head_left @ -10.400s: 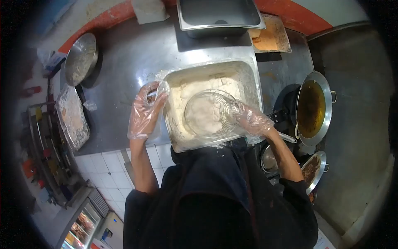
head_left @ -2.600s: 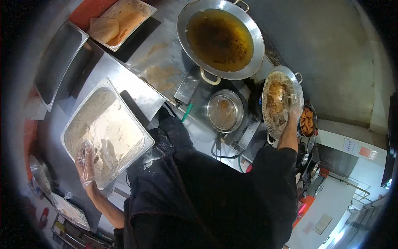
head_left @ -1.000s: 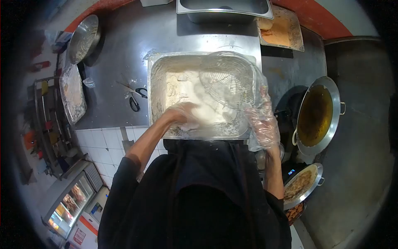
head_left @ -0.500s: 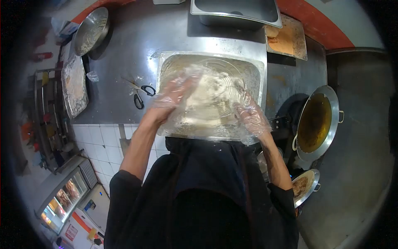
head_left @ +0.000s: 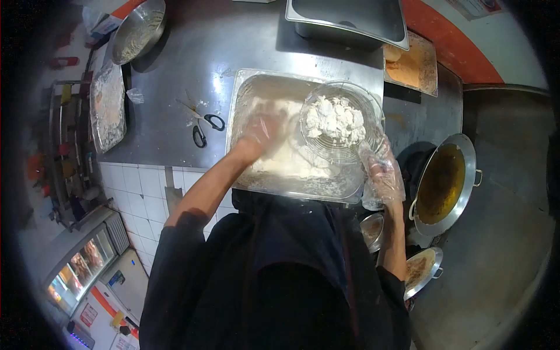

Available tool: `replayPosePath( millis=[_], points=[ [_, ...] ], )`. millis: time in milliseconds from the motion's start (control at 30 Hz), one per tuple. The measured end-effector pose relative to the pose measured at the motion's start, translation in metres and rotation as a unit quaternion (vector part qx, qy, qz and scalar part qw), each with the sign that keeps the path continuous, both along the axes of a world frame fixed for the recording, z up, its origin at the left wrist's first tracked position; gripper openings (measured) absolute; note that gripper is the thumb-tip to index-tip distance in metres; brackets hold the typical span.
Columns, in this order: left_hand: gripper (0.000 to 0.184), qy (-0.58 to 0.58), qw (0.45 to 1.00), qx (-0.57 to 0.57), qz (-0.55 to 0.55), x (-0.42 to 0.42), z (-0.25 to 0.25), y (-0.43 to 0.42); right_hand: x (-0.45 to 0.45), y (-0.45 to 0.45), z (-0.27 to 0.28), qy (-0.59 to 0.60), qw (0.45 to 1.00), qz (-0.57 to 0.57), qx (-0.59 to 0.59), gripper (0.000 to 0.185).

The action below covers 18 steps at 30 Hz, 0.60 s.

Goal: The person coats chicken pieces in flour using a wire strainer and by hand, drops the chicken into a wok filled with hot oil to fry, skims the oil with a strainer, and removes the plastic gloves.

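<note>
My right hand (head_left: 382, 176), in a clear plastic glove, grips the edge of a round wire strainer (head_left: 344, 153). Lumpy, flour-coated pieces (head_left: 335, 119) lie in the strainer, which is over the right part of a metal tray (head_left: 265, 83). Loose white flour (head_left: 291, 166) covers much of the tray's bottom. My left hand (head_left: 265, 125), also gloved, is over the flour in the tray's left half, just left of the strainer. Motion smears its fingers, so their pose and anything in them cannot be made out.
Black-handled scissors (head_left: 201, 122) lie left of the tray. A metal bowl (head_left: 140, 35) and a floury tray (head_left: 109, 108) stand farther left. Behind is a deep steel pan (head_left: 350, 14); back right, a tray of orange powder (head_left: 411, 64). A wok of oil (head_left: 443, 184) is at right.
The strainer has moved right and up with my right hand, and its contents now show clearly. My left hand has moved slightly right and down, away from the strainer. The view has shifted a little.
</note>
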State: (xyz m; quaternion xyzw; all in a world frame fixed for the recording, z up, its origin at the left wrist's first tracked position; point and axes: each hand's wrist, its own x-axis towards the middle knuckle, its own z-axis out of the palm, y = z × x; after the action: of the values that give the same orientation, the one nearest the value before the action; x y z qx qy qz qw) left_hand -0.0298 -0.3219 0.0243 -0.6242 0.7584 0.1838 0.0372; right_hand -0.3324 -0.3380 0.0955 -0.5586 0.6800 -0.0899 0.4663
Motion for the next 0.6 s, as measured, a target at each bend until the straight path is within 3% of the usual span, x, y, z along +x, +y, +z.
replayPosePath(
  millis=[67,133,167,233,267,333,367,400,467,533,600],
  points=[
    [0.056,-0.022,0.999,0.009,-0.048,0.0,0.018,0.005,-0.004,0.003,-0.002,-0.053,0.998,-0.006,-0.019,0.045],
    [0.05,-0.039,0.979,0.196,-0.047,-0.003,0.024,0.005,-0.006,0.008,-0.006,-0.106,0.993,-0.013,-0.038,0.042],
    [0.05,-0.04,0.978,0.197,-0.05,-0.001,0.017,0.018,-0.005,0.01,-0.009,-0.114,0.992,-0.027,-0.053,0.04],
    [0.044,0.145,0.984,0.09,-0.044,0.006,-0.006,0.05,-0.01,0.014,-0.018,-0.121,0.99,-0.042,-0.066,0.038],
    [0.044,0.145,0.984,0.091,-0.045,0.002,-0.004,0.046,-0.014,0.016,-0.025,-0.128,0.989,-0.046,-0.053,0.038],
    [0.049,0.09,0.963,0.254,-0.004,-0.014,0.002,0.037,-0.019,0.021,-0.028,-0.133,0.989,-0.052,-0.038,0.038],
    [0.049,0.091,0.963,0.252,-0.005,-0.01,-0.015,0.049,-0.018,0.021,-0.025,-0.124,0.991,-0.043,-0.024,0.04],
    [0.052,0.366,0.89,0.247,0.11,-0.001,-0.048,0.071,-0.017,0.019,-0.023,-0.115,0.993,-0.034,-0.012,0.042],
    [0.056,0.607,0.734,0.219,0.211,0.002,-0.039,0.064,-0.013,0.017,-0.022,-0.107,0.994,-0.027,-0.001,0.044],
    [0.06,0.361,0.827,0.396,0.169,-0.007,0.039,0.018,-0.011,0.018,-0.022,-0.098,0.995,-0.018,-0.032,0.048],
    [0.062,0.372,0.844,0.34,0.182,-0.003,0.041,0.024,-0.009,0.016,-0.019,-0.095,0.995,0.009,-0.034,0.052]
  ],
)
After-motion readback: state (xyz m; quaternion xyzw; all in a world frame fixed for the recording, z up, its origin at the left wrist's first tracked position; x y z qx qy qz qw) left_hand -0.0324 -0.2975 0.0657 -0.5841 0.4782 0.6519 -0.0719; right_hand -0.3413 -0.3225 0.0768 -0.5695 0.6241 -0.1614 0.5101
